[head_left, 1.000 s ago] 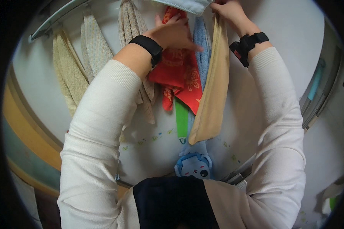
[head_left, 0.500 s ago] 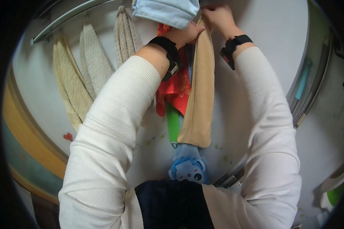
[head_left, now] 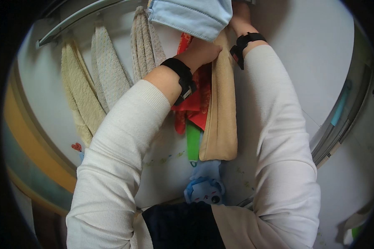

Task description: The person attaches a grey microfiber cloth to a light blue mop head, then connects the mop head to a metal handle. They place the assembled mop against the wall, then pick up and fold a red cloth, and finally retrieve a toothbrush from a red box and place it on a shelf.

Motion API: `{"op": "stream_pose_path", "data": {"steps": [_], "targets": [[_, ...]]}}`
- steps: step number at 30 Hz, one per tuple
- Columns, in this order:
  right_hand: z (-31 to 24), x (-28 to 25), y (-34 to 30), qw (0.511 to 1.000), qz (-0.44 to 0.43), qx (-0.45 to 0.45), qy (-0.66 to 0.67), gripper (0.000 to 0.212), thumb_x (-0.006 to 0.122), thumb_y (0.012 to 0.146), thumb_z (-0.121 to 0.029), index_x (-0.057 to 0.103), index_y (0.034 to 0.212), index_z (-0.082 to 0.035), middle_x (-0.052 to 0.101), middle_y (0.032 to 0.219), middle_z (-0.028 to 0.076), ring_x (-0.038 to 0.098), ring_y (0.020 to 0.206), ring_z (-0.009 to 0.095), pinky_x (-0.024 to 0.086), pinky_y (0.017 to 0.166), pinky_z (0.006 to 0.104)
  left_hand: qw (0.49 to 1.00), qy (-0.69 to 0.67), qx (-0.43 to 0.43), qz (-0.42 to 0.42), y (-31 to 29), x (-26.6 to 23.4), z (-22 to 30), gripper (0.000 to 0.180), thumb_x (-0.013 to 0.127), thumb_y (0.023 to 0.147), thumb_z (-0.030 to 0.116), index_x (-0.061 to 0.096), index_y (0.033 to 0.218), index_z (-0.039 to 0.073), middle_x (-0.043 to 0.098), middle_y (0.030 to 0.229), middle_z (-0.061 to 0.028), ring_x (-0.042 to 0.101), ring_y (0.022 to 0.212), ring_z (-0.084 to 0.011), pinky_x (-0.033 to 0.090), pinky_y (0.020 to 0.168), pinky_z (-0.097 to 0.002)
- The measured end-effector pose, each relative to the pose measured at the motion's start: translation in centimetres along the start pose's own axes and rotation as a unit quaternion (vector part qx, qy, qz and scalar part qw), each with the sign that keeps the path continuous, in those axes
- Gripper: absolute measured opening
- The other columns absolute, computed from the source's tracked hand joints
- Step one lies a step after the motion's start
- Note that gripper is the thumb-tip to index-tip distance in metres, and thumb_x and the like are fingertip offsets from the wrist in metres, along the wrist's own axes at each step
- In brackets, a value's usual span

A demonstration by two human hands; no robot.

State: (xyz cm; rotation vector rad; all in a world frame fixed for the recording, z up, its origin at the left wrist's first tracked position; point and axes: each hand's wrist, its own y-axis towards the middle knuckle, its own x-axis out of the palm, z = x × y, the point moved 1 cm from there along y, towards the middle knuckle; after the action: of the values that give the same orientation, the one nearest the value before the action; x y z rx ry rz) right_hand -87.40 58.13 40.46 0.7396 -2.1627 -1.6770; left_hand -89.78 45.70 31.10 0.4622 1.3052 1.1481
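Observation:
A long tan towel [head_left: 224,124] hangs in front of me, its upper end going up behind a light blue cloth item [head_left: 191,16] with stitched seams. My left hand [head_left: 203,53] is closed at the towel's left edge, thumb against it, partly under the blue item. Up at the towel's top, my right hand [head_left: 240,18] reaches beside the blue item, which hides its fingers. Just left of the towel hang a red patterned cloth [head_left: 191,106] and a green strip with a loop [head_left: 193,141]. Below dangles a blue plush-like animal head [head_left: 204,191].
At the upper left, a curved metal rail [head_left: 79,18] carries a yellowish towel [head_left: 81,87], a pale towel [head_left: 106,62] and a beige towel [head_left: 143,45]. The white wall [head_left: 303,50] has small stickers. Long-handled tools with a turquoise grip [head_left: 340,106] stand at the right.
My right hand has slipped higher, behind the blue item, so its fingers no longer show. The left hand stays by the towel. The view has shifted slightly.

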Motion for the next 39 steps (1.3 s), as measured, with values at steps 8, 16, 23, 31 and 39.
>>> {"op": "stream_pose_path", "data": {"steps": [8,16,23,31,39], "targets": [[-2.8,-1.8,0.1,0.984,-0.105,0.140,-0.031,0.031,0.060,0.086,-0.018,0.063,0.087,0.013,0.067,0.087,0.023,0.063,0.083,0.021,0.046,0.068,0.0395,0.999,-0.009,0.038,-0.008,-0.6,-0.4,-0.7,0.068,0.071,0.077,0.018,0.035,0.132,-0.001,0.060,0.102,-0.0170,0.060,0.094,-0.0288,0.048,0.084,-0.0367],[5.5,1.0,-0.3,0.993,-0.032,-0.063,-0.091,0.035,0.056,0.085,-0.031,0.069,0.092,0.001,0.066,0.093,0.022,0.063,0.089,0.037,0.049,0.080,0.0417,0.997,0.022,0.014,-0.076,-2.2,-0.2,-1.2,0.071,0.069,0.076,0.015,0.031,0.133,-0.001,0.059,0.106,-0.0263,0.059,0.099,-0.0380,0.046,0.087,-0.0423],[3.2,0.3,-5.2,0.993,0.027,0.001,-0.112,0.027,0.053,0.083,-0.023,0.066,0.094,-0.002,0.062,0.099,0.023,0.059,0.093,0.040,0.048,0.081,0.0430,0.955,0.002,0.000,-0.297,-8.9,-0.3,1.4,0.108,0.073,0.074,0.012,-0.008,0.144,0.002,0.058,0.106,-0.0319,0.059,0.099,-0.0406,0.046,0.087,-0.0415],[-12.3,-13.6,-0.4,0.872,0.361,-0.294,-0.151,0.063,0.072,0.075,-0.031,0.044,0.120,0.003,0.056,0.097,0.018,0.054,0.089,0.032,0.046,0.079,0.0390,0.927,0.075,0.113,-0.351,-14.4,-6.9,4.6,0.103,0.074,0.073,0.014,0.002,0.148,0.021,0.060,0.098,-0.0216,0.062,0.089,-0.0362,0.050,0.075,-0.0428],[-18.0,-14.2,8.2,0.896,-0.082,-0.084,-0.428,0.069,0.070,0.074,-0.044,0.048,0.130,-0.010,0.064,0.114,0.015,0.063,0.098,0.033,0.049,0.083,0.0400,0.925,0.135,0.129,-0.329,-16.0,-13.2,7.0,0.086,0.071,0.074,0.017,0.022,0.145,0.021,0.063,0.095,-0.0161,0.063,0.085,-0.0333,0.051,0.071,-0.0427]]}}
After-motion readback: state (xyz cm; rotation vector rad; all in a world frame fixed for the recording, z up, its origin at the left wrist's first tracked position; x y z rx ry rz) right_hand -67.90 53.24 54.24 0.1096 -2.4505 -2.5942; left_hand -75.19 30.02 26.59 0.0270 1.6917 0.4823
